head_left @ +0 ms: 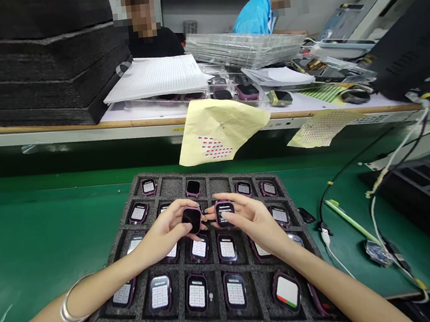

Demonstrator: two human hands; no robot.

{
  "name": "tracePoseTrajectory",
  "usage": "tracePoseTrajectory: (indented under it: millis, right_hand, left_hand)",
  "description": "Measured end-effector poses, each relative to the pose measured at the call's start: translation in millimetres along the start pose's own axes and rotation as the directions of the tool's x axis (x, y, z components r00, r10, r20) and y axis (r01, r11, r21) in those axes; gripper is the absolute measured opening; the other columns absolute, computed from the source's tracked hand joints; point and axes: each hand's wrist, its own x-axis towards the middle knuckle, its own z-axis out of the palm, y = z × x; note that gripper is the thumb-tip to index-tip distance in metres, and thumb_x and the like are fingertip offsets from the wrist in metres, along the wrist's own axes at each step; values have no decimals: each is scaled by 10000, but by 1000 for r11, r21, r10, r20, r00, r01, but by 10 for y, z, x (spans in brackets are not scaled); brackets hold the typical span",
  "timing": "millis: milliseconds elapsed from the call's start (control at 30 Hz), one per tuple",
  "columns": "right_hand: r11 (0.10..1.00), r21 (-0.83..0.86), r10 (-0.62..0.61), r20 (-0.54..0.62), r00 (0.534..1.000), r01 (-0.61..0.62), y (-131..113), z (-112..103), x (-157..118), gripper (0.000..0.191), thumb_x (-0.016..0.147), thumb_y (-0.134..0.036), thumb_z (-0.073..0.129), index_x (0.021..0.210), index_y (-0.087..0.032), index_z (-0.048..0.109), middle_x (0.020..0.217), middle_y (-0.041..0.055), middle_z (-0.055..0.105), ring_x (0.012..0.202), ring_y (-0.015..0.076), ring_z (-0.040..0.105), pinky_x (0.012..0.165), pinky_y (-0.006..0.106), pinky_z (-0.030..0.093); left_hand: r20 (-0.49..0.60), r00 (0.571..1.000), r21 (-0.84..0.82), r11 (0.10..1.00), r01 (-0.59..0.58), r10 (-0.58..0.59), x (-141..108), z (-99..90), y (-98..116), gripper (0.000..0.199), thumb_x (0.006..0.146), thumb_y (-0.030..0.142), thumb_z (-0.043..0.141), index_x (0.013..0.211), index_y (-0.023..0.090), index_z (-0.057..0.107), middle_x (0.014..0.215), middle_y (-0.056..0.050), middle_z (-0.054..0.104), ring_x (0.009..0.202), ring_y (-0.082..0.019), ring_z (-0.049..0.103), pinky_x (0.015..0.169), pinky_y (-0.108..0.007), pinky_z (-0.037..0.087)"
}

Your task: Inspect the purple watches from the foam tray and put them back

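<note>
A dark grey foam tray (167,188) with square compartments lies on the green table, and most of the visible compartments hold purple-framed watch faces, many with lit white screens. Above its upper middle, my left hand (174,227) holds a watch with a dark screen (192,218), thumb at its lower edge. Close to its right, my right hand (250,219) grips a second watch (224,211) whose black screen shows white text, the thumb lying over the screen. One watch in the lower right (286,291) shows a white screen with a red and green strip.
Stacked black foam blocks (35,62) stand at the upper left on a shelf with papers (160,77) and plastic trays (241,48). Yellow sheets (221,129) hang from its edge. Cables and a green pen-like stick (352,221) lie at right. Two people are behind the shelf.
</note>
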Motion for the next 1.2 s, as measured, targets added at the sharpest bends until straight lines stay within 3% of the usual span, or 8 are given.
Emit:
tracePoseTrajectory:
  millis: [200, 300, 400, 600, 733, 867, 1100, 1200]
  right_hand:
    - [962, -244, -96, 109, 989, 121, -20, -110, 117, 577, 813, -250, 692, 1318, -218, 415, 1197, 101, 607, 1116, 241, 591, 979, 422, 470]
    - [623, -748, -225, 106, 969, 227, -41, -283, 334, 425, 818, -252, 666, 1212, -199, 515, 1168, 99, 587, 1083, 264, 576, 946, 427, 468]
    - [283, -933, -241, 155, 958, 222, -84, -459, 542, 392, 760, -249, 714, 1127, -170, 598, 1118, 115, 585, 1071, 314, 521, 934, 475, 428]
    - [201, -951, -114, 213, 970, 233, -176, -392, 729, 346, 784, -309, 713, 1101, -184, 656, 1100, 105, 624, 1038, 309, 527, 914, 439, 404]
    - [220, -962, -108, 142, 984, 163, -45, -48, 900, 163, 888, -280, 597, 961, -169, 691, 966, 117, 666, 959, 292, 580, 860, 400, 414]
    - [317, -948, -153, -28, 988, 22, 135, 145, 1069, 144, 844, -228, 639, 935, -120, 663, 871, 142, 662, 874, 307, 607, 756, 393, 443]
    - [680, -724, -133, 34, 991, 116, -64, 55, 871, 305, 837, -415, 627, 944, -130, 639, 927, 83, 693, 874, 237, 658, 755, 338, 523]
    - [915, -393, -58, 94, 994, 90, -211, 38, 628, 272, 856, -400, 632, 977, -157, 603, 1074, 99, 672, 998, 238, 646, 895, 391, 506]
  left_hand:
    - [-107, 994, -5, 1000, -30, 29, 27, 4, 29, 314, 800, 161, 556, 1110, 171, 506, 973, -71, 620, 904, -230, 630, 701, -344, 578]
    - [-161, 986, -6, 998, -55, 53, 38, 1, 49, 331, 801, 154, 542, 1129, 161, 496, 964, -78, 639, 906, -224, 625, 703, -341, 572]
    - [-186, 979, -24, 996, -85, 79, 47, -10, 40, 341, 791, 153, 543, 1128, 156, 494, 939, -74, 646, 900, -217, 615, 694, -331, 564]
    - [-206, 973, 24, 995, -97, 100, 92, -25, -4, 367, 755, 172, 600, 1106, 155, 493, 940, -61, 602, 794, -181, 601, 584, -265, 520]
    - [-212, 967, 172, 979, -104, 140, 92, -47, -16, 396, 762, 190, 611, 1136, 171, 482, 917, -41, 575, 750, -166, 577, 526, -231, 453]
    - [-218, 926, 417, 887, -198, 309, 70, -90, -31, 345, 770, 167, 606, 1104, 184, 521, 993, -45, 584, 916, -197, 558, 803, -307, 454]
    - [-149, 933, 576, 795, -188, 329, 3, -92, 23, 271, 759, 139, 555, 1024, 192, 549, 931, -25, 605, 893, -207, 564, 818, -299, 415]
    - [-124, 933, 614, 765, -194, 336, -35, -53, 48, 266, 745, 148, 567, 1005, 201, 548, 880, -10, 604, 834, -197, 569, 768, -282, 421]
